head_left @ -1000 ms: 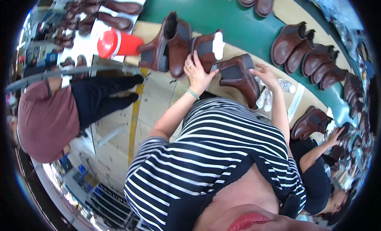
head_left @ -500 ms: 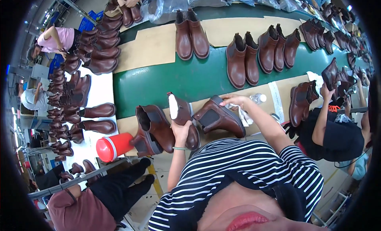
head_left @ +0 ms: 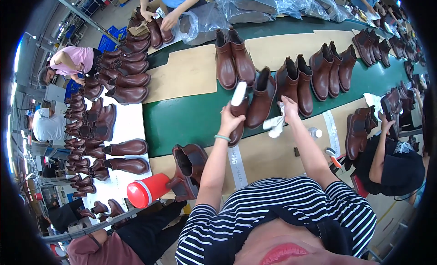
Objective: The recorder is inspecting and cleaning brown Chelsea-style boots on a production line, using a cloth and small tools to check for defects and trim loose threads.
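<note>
My left hand (head_left: 231, 121) grips a brown ankle boot (head_left: 237, 133), its toe toward me. Something white (head_left: 239, 93), perhaps stuffing or lining, shows at its top. Just to the right another brown ankle boot (head_left: 263, 98) stands upright on the green tabletop (head_left: 182, 123). My right hand (head_left: 290, 110) is closed on a crumpled white cloth (head_left: 275, 124), close in front of a pair of brown boots (head_left: 287, 82); its fingertips partly hide behind the hand. Farther off stands one more boot pair (head_left: 236, 62).
Near me on the left are two boots (head_left: 186, 167) beside a red jug (head_left: 148, 190). A clear bottle (head_left: 315, 132) is right of my forearm. Boot rows (head_left: 129, 78) line the left table. Across the table, a co-worker's hands (head_left: 170, 20) touch boots; another person (head_left: 387, 160) works at right.
Both hands have reached farther across the table. The boot near my right hand has gone from my side to upright beside the other pairs. The left hand's boot has moved with it.
</note>
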Tool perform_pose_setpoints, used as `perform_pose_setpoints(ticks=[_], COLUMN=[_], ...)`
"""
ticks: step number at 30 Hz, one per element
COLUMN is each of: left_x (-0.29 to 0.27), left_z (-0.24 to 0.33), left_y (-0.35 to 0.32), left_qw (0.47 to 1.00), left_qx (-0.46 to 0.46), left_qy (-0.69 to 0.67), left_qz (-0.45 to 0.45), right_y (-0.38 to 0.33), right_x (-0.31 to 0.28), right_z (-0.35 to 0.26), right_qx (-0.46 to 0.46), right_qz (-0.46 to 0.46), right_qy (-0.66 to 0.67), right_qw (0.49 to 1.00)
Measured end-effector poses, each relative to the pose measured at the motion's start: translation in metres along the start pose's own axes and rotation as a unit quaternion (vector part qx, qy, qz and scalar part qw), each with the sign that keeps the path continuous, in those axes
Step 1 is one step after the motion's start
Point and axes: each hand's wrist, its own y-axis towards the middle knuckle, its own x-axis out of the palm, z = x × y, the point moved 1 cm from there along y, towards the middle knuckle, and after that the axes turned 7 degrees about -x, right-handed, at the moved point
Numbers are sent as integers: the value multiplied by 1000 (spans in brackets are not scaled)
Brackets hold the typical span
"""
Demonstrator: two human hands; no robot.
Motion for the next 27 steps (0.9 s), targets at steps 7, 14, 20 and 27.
perform_pose_setpoints(ticks=[7,14,20,27], left_x=[37,46,68,42], left_z=[-4,0,7,54], left_y=[28,32,26,-6], left_qw=[996,994,997,984], left_qx=[0,54,30,92], left_qy=[27,-13,-61,29], left_qz=[-80,-93,-45,151], right_y=[-66,-129,-170,-158], right_x=[15,-6,-30,-140], right_z=[-17,-66,-77,-142], right_qx=[20,86,99,-132], right_qz=[-50,-195,-207,-53], right_qy=[-24,19,19,-170], right_qw=[998,977,973,975])
